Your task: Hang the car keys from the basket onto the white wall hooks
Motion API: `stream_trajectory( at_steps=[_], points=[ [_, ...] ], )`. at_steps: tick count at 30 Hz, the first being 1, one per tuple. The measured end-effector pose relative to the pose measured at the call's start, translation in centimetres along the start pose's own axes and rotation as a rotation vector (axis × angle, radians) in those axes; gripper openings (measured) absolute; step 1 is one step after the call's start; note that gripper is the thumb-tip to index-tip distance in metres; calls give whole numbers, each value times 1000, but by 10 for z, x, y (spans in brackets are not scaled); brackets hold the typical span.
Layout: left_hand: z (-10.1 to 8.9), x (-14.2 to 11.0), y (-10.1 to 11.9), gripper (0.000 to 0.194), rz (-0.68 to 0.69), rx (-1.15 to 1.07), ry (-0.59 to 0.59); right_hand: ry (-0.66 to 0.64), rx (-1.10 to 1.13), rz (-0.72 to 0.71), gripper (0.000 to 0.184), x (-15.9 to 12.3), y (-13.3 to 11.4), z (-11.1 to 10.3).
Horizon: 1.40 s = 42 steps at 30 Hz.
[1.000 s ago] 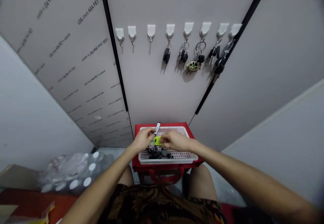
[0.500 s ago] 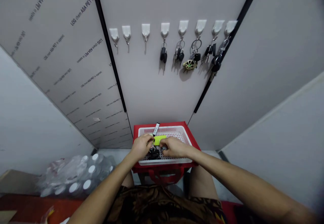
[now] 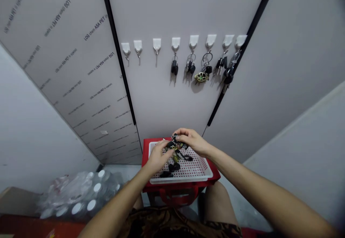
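Observation:
Above the white plastic basket (image 3: 208, 173), both hands are on a bunch of keys (image 3: 174, 137) with a black strap that has yellow and white marks. My right hand (image 3: 194, 141) pinches the top of the bunch near its metal ring. My left hand (image 3: 159, 157) has its thumb and fingers closed on the lower left side. Part of the strap (image 3: 184, 156) hangs down over the perforated basket floor. Black keys (image 3: 174, 167) lie in the basket below, with more dark items at its front left. My fingers hide much of the bunch.
The basket rests on a red fabric-covered surface (image 3: 215, 175). On the panel ahead is a row of white hooks (image 3: 176, 43); several at the right carry key bunches (image 3: 191, 67), the left three hang bare. Wrapped bottles (image 3: 81, 193) stand at lower left.
Both hands have risen out of the basket towards its far side, now with the dark key bunch and strap between them. The yellow-green piece is no longer plainly visible. The view has tilted slightly.

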<state>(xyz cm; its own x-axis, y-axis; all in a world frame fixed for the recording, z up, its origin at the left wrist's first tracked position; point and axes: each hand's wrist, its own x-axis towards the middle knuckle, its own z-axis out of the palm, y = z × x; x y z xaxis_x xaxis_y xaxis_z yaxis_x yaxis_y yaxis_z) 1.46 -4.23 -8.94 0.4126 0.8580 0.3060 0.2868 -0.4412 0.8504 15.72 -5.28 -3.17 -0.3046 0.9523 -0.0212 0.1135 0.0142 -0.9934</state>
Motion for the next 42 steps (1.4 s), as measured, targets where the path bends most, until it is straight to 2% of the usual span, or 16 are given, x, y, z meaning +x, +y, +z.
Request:
stream_trajectory(
  at_steps=[3, 6, 9, 12, 15, 17, 22, 25, 27, 29, 32, 34, 36, 38, 40, 42],
  points=[
    [-3, 11, 8, 18, -74, -158, 87, -27, 64, 22, 18, 2, -10, -3],
    [-10, 19, 18, 12, -142, -300, 34, 15, -28, -1, 20, 4, -16, -9],
    [-15, 24, 27, 10, -250, -473, 49, 160, -407, -150, 21, 4, -14, -14],
    [-14, 25, 29, 17, -323, -634, 83, 272, -826, -438, 31, 0, -5, -13],
    [-11, 25, 26, 22, -371, -739, 68, 119, -1029, -601, 29, -3, 2, -8],
    [-9, 25, 23, 23, -394, -772, 51, -5, -1111, -618, 24, -3, 2, -7],
    [-11, 26, 20, 27, -462, -781, -29, -181, -1278, -645, 23, -5, -9, -4],
    [-11, 27, 19, 27, -462, -733, -109, -260, -1239, -668, 22, -6, -18, 1],
    [-13, 29, 20, 27, -427, -737, -131, -175, -1129, -663, 21, -3, -26, 4],
    [-16, 31, 27, 30, -359, -763, -105, 13, -1006, -625, 19, 6, -38, 5],
    [-27, 40, 47, 33, -180, -746, -26, 295, -854, -550, 21, 27, -65, 3],
    [-37, 51, 62, 28, -56, -630, 21, 432, -797, -519, 23, 45, -87, 1],
    [-47, 68, 74, 22, 24, -444, 105, 549, -819, -512, 26, 63, -109, 0],
    [-58, 89, 83, 15, 47, -291, 224, 640, -908, -523, 27, 80, -132, -1],
    [-67, 110, 90, 8, 37, -234, 299, 706, -1017, -519, 28, 94, -152, -2],
    [-76, 128, 98, 9, 18, -263, 317, 750, -1091, -478, 30, 106, -170, -3]
  ],
)
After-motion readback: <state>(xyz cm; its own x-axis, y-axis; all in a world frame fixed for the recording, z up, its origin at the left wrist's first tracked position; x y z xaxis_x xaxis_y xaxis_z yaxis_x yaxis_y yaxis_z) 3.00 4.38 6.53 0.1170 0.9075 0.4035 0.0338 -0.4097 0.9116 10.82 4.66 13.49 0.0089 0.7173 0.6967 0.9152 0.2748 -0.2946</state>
